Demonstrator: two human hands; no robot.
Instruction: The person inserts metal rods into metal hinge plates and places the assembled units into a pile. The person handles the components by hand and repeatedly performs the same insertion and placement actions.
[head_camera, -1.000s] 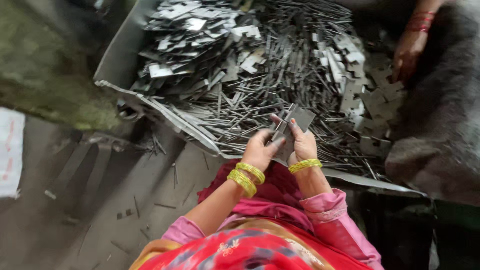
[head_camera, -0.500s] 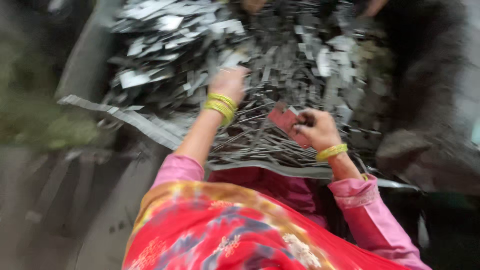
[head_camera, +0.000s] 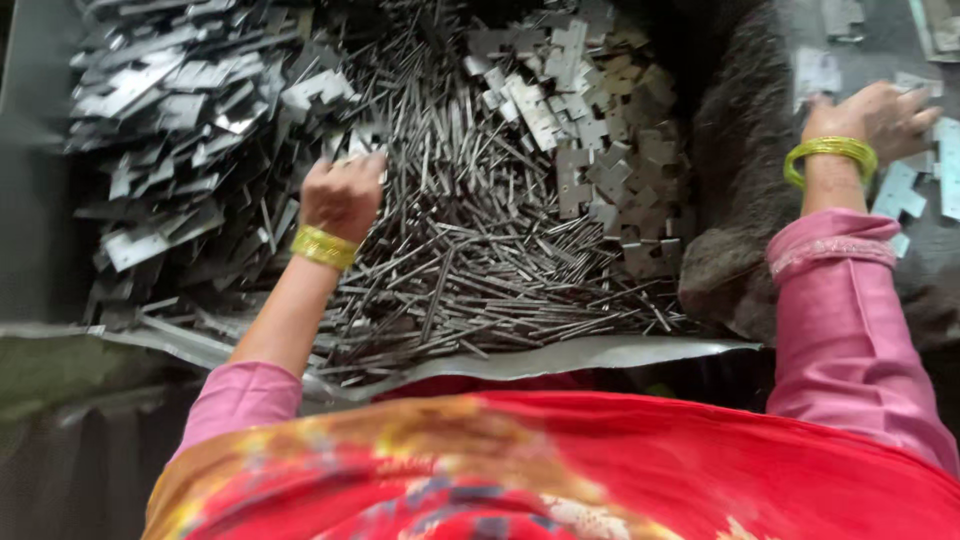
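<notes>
Head view: left hand (head_camera: 343, 195) rests curled, knuckles up, on the pile of thin metal strips (head_camera: 470, 260); whether it grips any cannot be told. Stacked flat plates (head_camera: 170, 150) crowd its left side. Bent sheet-metal edge (head_camera: 560, 358) borders the pile nearest the body. Right hand (head_camera: 875, 115), well apart, lies spread and open on notched plates (head_camera: 900, 190) beyond the dark cloth (head_camera: 740, 200).

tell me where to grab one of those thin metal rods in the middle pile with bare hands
Pinch a metal rod lying on top of the heap near its middle, coming straight down from above with thumb and finger across its width. The rods lie flat and crisscrossed, so ends are probably trapped under others. The left hand is closest.
</notes>
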